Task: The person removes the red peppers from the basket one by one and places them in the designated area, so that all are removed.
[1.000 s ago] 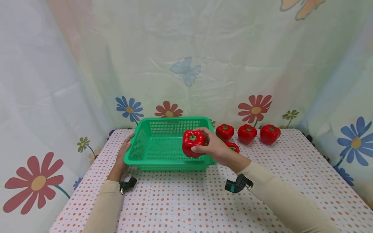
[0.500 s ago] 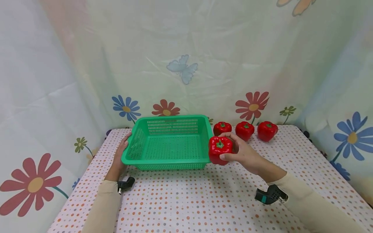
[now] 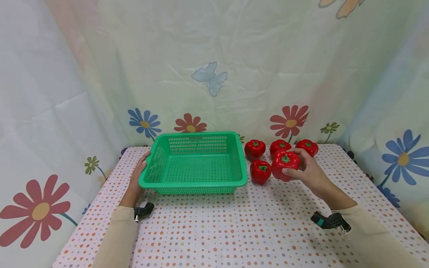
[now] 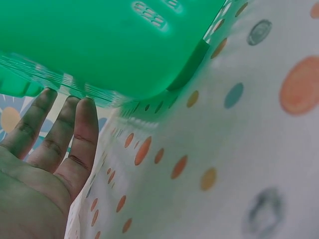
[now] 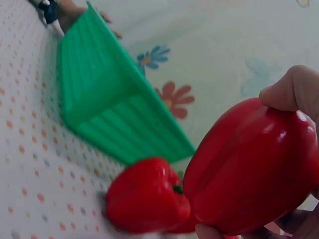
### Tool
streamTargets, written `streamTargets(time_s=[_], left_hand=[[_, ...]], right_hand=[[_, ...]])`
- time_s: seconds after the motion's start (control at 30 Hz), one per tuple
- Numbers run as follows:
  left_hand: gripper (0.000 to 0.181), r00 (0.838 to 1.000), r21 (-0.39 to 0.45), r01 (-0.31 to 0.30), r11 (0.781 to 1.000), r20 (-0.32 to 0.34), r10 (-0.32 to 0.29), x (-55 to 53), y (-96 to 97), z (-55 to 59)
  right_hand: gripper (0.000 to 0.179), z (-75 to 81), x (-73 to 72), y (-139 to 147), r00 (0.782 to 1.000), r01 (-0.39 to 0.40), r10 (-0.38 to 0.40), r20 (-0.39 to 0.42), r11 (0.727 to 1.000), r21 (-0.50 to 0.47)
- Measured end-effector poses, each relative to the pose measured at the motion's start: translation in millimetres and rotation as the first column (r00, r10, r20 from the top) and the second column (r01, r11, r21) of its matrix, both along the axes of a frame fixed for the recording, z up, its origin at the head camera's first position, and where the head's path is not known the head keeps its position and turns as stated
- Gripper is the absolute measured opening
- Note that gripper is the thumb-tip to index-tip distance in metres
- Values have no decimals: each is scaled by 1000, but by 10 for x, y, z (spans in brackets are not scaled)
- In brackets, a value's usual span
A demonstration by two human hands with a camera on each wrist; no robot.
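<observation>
My right hand [image 3: 310,169] grips a red bell pepper [image 3: 285,163] between thumb and fingers, over the table to the right of the basket. This pepper [image 5: 254,169] fills much of the right wrist view. Just left of it, another red bell pepper [image 3: 260,172] lies tilted on the table. A green plastic basket [image 3: 192,185] with slotted walls stands left of the peppers, its floor bare. My left hand [image 3: 136,178] is at the basket's left side. In the left wrist view its extended fingers [image 4: 85,129] reach up to the basket wall [image 4: 99,55].
Behind the held pepper stand more red bell peppers in a row: a left one [image 3: 255,149], a middle one [image 3: 279,146] and a right one [image 3: 307,146]. A dotted cloth covers the table [image 3: 207,230]. A flowered curtain [image 3: 234,44] hangs behind and at the sides.
My right hand has carried the bell pepper rightward, from over the basket to beside the other peppers. The left hand has stayed at the basket's left side.
</observation>
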State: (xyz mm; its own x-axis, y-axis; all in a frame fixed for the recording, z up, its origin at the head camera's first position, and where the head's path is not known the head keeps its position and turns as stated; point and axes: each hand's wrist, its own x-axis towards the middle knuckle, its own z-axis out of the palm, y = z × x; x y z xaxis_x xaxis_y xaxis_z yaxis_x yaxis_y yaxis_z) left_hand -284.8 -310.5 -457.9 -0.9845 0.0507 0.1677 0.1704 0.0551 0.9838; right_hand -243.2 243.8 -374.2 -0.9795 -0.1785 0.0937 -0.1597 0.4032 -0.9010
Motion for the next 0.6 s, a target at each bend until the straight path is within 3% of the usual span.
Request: streamTargets(time_s=[0.4,0.6], left_hand=[[53,1000,8,-14,1000,6,14,8,4,-5],[53,1000,24,0,1000,-7,0,22,25,27]], right_hand=[[83,-440,-289,298,990,91,-102,98,989,115],[91,-559,-370,311,983,91,-111,145,986,138]])
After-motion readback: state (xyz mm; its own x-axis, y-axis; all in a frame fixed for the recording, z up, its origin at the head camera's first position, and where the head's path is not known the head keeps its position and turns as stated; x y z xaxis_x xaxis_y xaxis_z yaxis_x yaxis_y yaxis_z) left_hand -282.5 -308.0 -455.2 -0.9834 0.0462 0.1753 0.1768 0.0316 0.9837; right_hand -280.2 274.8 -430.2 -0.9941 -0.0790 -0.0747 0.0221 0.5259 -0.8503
